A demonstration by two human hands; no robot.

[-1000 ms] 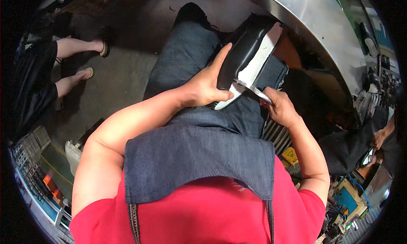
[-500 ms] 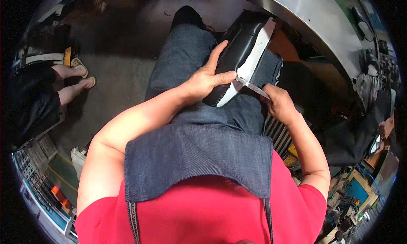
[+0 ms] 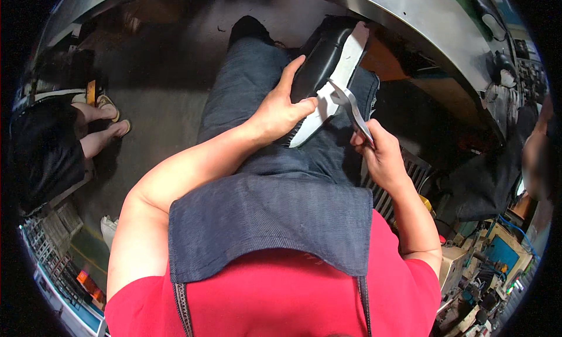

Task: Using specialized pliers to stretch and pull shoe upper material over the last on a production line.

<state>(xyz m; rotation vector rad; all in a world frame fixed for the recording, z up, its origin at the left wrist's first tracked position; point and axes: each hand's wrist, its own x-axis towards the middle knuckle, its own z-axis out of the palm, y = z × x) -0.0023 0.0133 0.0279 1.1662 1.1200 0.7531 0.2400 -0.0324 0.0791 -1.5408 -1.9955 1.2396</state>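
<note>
In the upper centre of the frame, a black shoe (image 3: 321,57) lies tilted across the person's lap on denim (image 3: 240,79), its white face (image 3: 352,47) turned toward the right. The left hand (image 3: 280,110) is at the shoe's left side, thumb and index finger spread wide in a C, steadying it; the thumb rests beside the white face, and the other fingers are hidden. The right hand (image 3: 380,154), right of centre, is curled closed around the handle of a curved metal tool (image 3: 352,107), whose head is at the white face, just right of the left thumb. Whether it grips any material is unclear. A denim apron (image 3: 269,231) hangs over a red shirt (image 3: 293,302) at lower centre. A shiny metal table (image 3: 433,50) curves through the upper right, and another person's legs (image 3: 96,144) show at the left.
</note>
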